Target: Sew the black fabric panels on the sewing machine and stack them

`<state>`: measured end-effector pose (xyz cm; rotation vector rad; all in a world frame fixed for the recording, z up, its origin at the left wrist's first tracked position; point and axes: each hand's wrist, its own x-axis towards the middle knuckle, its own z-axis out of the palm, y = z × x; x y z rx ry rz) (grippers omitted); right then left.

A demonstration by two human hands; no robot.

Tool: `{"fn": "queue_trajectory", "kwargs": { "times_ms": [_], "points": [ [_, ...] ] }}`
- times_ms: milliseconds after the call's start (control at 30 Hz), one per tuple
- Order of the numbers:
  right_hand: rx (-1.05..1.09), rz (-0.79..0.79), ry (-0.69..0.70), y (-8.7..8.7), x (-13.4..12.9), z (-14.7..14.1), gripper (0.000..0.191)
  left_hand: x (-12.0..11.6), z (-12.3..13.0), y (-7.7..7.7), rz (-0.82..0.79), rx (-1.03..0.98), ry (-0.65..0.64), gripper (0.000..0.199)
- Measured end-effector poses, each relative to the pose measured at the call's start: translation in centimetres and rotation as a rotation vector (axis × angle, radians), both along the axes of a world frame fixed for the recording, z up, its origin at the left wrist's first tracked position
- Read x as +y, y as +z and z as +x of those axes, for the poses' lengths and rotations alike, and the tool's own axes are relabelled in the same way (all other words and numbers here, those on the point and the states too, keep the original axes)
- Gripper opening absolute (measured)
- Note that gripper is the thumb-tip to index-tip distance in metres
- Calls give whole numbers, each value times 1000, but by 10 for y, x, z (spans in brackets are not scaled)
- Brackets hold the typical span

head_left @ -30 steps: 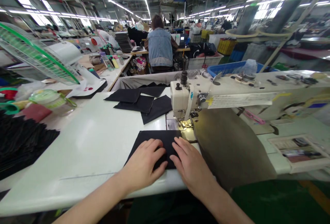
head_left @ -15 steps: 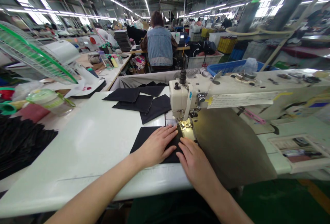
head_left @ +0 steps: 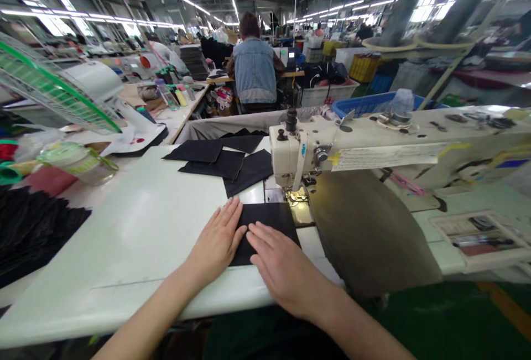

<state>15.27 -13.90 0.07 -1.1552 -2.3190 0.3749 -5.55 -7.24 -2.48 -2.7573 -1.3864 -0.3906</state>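
Observation:
A black fabric piece (head_left: 267,216) lies flat on the pale sewing table (head_left: 136,222), its far right corner close to the lit presser foot (head_left: 297,198) of the sewing machine (head_left: 357,141). My left hand (head_left: 222,238) rests flat across the left edge of the fabric, fingers stretched out. On its middle and right part lies my right hand (head_left: 277,260), fingers extended and pointing to the left hand. Neither hand grips anything. More black fabric pieces (head_left: 215,163) overlap one another beyond my hands, left of the machine head.
A fan (head_left: 99,89) and a lidded jar (head_left: 78,161) stand at the left, near a dark fabric pile (head_left: 33,233). A brown board (head_left: 365,233) lies right of the needle area. Ahead, a person in a denim vest (head_left: 255,75) sits facing away.
Both hands have moved left across the fabric, the left one further. The fabric's right part, earlier under my hands, now shows. The view has shifted slightly.

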Motion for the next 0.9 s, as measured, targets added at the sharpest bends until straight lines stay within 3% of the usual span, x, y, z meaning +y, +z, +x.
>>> {"fn": "queue_trajectory", "kwargs": {
  "times_ms": [167,333,433,633,900],
  "points": [
    [-63,-8,-116,-22,12,-11,55,-8,-13,-9,48,66,46,58],
    [-103,6,-319,-33,23,12,54,-11,-6,-2,44,102,96,60],
    [-102,19,-408,-35,24,22,53,-12,11,5,71,78,114,56],
    [-50,103,-464,-43,16,27,48,-4,61,15,-88,43,-258,54],
    [-19,174,-453,-61,-9,36,41,7,66,13,-120,17,-267,51]
  ]
}}
